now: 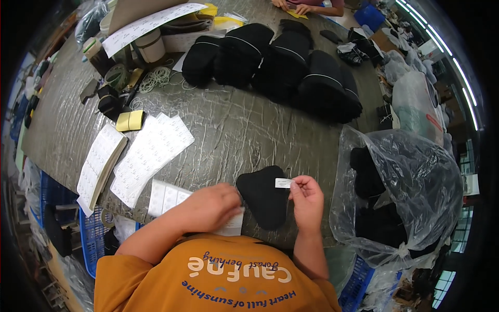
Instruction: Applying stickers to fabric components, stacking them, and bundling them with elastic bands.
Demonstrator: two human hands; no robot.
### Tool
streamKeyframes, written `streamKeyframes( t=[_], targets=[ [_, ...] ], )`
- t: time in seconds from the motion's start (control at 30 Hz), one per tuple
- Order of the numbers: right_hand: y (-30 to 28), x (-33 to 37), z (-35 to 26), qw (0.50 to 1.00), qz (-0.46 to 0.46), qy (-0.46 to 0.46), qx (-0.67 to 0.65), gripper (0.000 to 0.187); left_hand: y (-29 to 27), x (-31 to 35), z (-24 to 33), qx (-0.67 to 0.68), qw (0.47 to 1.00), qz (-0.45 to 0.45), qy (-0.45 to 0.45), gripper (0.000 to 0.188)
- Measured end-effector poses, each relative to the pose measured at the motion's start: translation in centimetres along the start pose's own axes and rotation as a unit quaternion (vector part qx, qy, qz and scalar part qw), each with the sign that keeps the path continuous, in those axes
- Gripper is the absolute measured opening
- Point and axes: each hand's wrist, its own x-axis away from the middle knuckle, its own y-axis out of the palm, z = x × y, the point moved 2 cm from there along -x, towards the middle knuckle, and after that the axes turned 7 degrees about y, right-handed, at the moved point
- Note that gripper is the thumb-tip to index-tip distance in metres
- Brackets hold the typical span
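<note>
A black, rounded-cornered fabric piece [263, 200] lies flat on the table right in front of me. At its upper right edge is a small white label [282, 183], its right end pinched between the thumb and finger of my right hand [306, 197]. My left hand [214, 207] is closed, fingers curled down, by the left edge of the black piece; what its fingertips hold, if anything, is hidden. Under and beside that hand lies a sheet of printed white labels [165, 196], partly covered by my forearm.
More label sheets [156, 156] and a label stack [101, 161] lie left. Tied black bundles [291, 60] line the far side, near rubber bands [156, 78] and a white tub [152, 47]. At right sits a clear plastic bag [416, 177] with black pieces. Another person's hands [293, 7] work opposite.
</note>
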Motion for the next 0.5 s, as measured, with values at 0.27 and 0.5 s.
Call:
streamKeyframes(
  t=[0.27, 0.5],
  targets=[
    [1.9, -0.1, 3.1, 0.994, -0.006, 0.034, 0.103, 0.003, 3.5, -0.3, -0.5, -0.063, 0.996, -0.019, 0.053, 0.020],
    [2.4, -0.2, 3.5, 0.988, 0.005, 0.021, 0.154, 0.002, 3.1, -0.4, -0.4, -0.054, 0.997, -0.007, 0.061, 0.019]
  ],
)
